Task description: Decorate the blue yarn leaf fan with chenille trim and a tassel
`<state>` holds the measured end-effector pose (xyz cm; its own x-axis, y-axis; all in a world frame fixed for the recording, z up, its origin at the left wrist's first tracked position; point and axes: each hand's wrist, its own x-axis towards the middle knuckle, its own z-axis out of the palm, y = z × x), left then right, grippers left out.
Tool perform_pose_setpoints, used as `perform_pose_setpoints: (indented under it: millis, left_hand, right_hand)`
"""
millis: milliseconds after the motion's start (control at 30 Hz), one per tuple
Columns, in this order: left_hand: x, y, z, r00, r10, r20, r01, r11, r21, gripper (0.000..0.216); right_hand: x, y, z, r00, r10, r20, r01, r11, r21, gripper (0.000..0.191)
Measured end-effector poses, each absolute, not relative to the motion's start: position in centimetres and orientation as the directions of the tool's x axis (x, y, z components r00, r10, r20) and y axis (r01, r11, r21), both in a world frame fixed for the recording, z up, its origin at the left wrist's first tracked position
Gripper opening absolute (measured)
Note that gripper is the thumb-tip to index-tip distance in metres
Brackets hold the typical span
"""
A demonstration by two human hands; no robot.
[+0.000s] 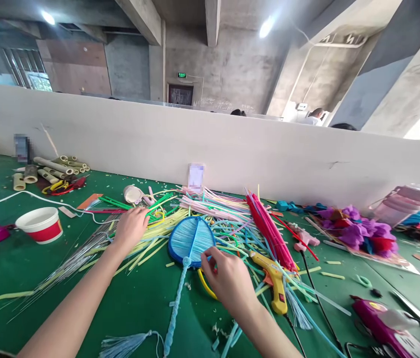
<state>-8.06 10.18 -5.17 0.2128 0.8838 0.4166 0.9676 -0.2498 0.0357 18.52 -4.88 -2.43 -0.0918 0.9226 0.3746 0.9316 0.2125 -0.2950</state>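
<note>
A round blue fan-shaped piece point(192, 242) lies on the green table, with a centre rib, a dark blue rim and a twisted light-blue handle point(175, 314). A blue tassel point(126, 344) rests by the handle's lower end. My right hand point(228, 276) is at the fan's right lower edge, thumb and fingers curled together; what they pinch, if anything, is hidden. My left hand point(132, 229) reaches over the pile to the fan's left, its fingertips at some green pipe cleaners point(161, 205). Its finger ends are turned away, so its grip is hidden.
Yellow glue gun point(275, 283) and a red pipe cleaner bundle point(271, 231) lie right of the fan. Thin metal wires point(71, 258), a paper cup point(40, 224) and bamboo pieces point(55, 169) are left. Purple flowers point(359, 228) lie far right. A white partition point(150, 144) stands behind.
</note>
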Motion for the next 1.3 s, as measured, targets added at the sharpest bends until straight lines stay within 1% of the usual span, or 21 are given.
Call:
perform_pose_setpoints:
  millis: [133, 200, 333, 500, 567, 633, 800, 933, 1000, 1133, 1300]
  left_hand:
    - [-8.8, 10.8, -6.4, 0.191, 0.911, 0.365, 0.973, -0.224, 0.05, 0.034]
    - [-8.9, 11.0, -6.6, 0.193, 0.913, 0.36, 0.972, -0.228, 0.056, 0.033]
    - [-9.0, 11.0, -6.5, 0.172, 0.909, 0.379, 0.975, -0.212, 0.068, 0.036]
    - [-9.8, 10.7, -5.6, 0.092, 0.868, 0.487, 0.986, -0.149, 0.078, 0.038]
    - [-9.9, 10.8, -5.4, 0.089, 0.844, 0.529, 0.983, -0.159, 0.089, 0.037]
    - [-9.5, 10.8, -5.4, 0.123, 0.831, 0.542, 0.973, -0.21, 0.101, 0.037]
    - [-7.0, 11.0, -6.1, 0.29, 0.839, 0.46, 0.916, -0.383, 0.12, 0.033]
    - [-4.9, 12.3, -5.6, 0.376, 0.853, 0.363, 0.882, -0.449, 0.142, 0.027]
    - [-3.9, 13.7, -5.1, 0.384, 0.867, 0.317, 0.884, -0.444, 0.145, 0.03]
    - [-2.3, 16.4, -4.7, 0.339, 0.91, 0.24, 0.916, -0.377, 0.138, 0.034]
    - [-2.4, 17.1, -5.2, 0.233, 0.942, 0.24, 0.957, -0.266, 0.118, 0.036]
  right_hand:
    - [17.7, -4.8, -5.4, -0.136, 0.86, 0.491, 0.883, 0.33, -0.333, 0.023]
    - [17.6, -5.0, -6.2, -0.156, 0.844, 0.513, 0.858, 0.374, -0.353, 0.025]
    - [17.8, -5.1, -6.6, -0.166, 0.87, 0.465, 0.84, 0.371, -0.395, 0.027]
    - [18.0, -5.1, -6.0, -0.12, 0.908, 0.401, 0.827, 0.315, -0.465, 0.028]
    - [17.8, -5.3, -5.9, -0.117, 0.914, 0.389, 0.803, 0.317, -0.505, 0.028]
    - [17.7, -5.4, -5.8, -0.127, 0.919, 0.374, 0.781, 0.325, -0.534, 0.028]
    - [17.4, -5.7, -5.9, -0.161, 0.929, 0.335, 0.781, 0.327, -0.532, 0.026]
    - [17.4, -5.9, -5.9, -0.197, 0.922, 0.332, 0.767, 0.356, -0.534, 0.025]
    - [17.3, -6.0, -5.9, -0.21, 0.917, 0.338, 0.755, 0.372, -0.54, 0.025]
    - [17.3, -6.3, -6.0, -0.247, 0.909, 0.337, 0.734, 0.402, -0.547, 0.024]
    - [17.3, -6.6, -6.1, -0.28, 0.898, 0.34, 0.724, 0.43, -0.54, 0.025]
